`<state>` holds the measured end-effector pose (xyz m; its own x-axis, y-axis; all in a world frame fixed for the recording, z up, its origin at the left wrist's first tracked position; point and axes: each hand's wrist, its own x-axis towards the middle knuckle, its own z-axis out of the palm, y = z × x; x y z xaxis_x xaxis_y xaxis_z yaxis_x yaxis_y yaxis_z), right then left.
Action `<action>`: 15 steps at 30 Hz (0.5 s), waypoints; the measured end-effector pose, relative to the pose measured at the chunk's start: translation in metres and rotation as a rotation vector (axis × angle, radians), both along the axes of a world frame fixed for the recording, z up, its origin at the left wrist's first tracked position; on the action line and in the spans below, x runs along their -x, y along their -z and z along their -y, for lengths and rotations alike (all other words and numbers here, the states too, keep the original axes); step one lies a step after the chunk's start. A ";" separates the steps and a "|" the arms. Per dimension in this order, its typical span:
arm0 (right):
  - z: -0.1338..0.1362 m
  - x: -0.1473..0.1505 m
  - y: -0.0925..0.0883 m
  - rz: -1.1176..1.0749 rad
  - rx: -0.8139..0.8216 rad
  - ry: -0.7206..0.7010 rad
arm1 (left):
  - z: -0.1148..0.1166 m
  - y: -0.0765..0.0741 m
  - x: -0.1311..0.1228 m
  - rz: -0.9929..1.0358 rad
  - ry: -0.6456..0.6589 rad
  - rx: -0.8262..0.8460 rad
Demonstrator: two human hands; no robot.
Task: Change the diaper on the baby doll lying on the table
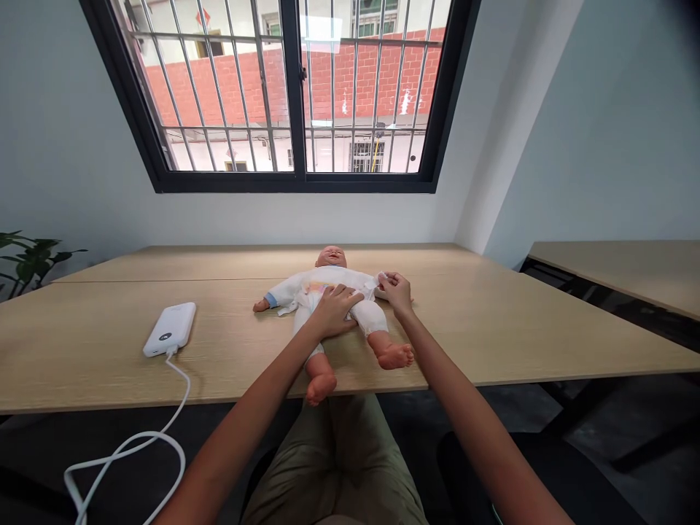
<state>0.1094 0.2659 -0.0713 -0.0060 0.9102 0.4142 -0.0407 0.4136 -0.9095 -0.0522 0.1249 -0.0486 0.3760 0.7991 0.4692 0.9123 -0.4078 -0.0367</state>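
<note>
Baby doll (330, 280), lying supine on wood-vnr table (470, 332) directly under fingers. L hand (335, 310): pressing flat, fingers spread, steadying white onesie (289, 290) at waist. R hand (396, 293): fingertips pinching sleeve cuff (380, 278). Power bank (169, 328): well left of fingers.

A white power bank (169, 329) lies on the left of the pale wooden table (492, 335), its white cable (189, 390) looping down past the near edge. Dark green leaves (33, 262) rise beyond the far left corner. A barred window (295, 87) overlooks a red brick wall (219, 91); a second wooden table (617, 273) stands right.
</note>
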 end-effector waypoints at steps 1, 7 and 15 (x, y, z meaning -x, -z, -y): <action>0.000 0.000 -0.001 -0.046 0.023 -0.039 | 0.000 0.000 0.000 -0.003 0.000 -0.001; 0.005 -0.001 -0.007 -0.156 0.034 -0.046 | 0.001 0.002 0.002 -0.007 -0.023 -0.025; 0.030 0.007 -0.018 -0.053 -0.198 -0.126 | -0.008 0.002 -0.010 -0.011 -0.023 0.085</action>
